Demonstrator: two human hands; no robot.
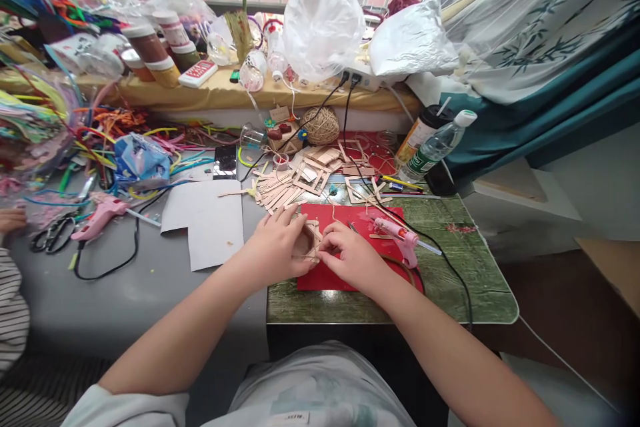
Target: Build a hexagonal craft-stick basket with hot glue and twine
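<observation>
My left hand point(280, 243) is wrapped round a small frame of wooden craft sticks point(314, 239), held above a red sheet point(320, 280). At the frame's right side, my right hand point(345, 253) pinches with its fingertips close together; whether they grip the frame or some small bit on it is hidden. A pink hot glue gun point(400, 237) lies on the sheet just right of that hand. Beyond the sheet is a pile of loose craft sticks point(280, 183), with a finished-looking square stick frame point(313, 177) among them.
A clear water bottle point(435, 150) and a dark-lidded cup point(423, 130) stand at the back right. Black cords point(450, 267) cross the table's right side. White card point(215, 220), a second pink glue gun point(103, 213) and scissors point(55, 233) lie left, near another person's hand point(11, 220).
</observation>
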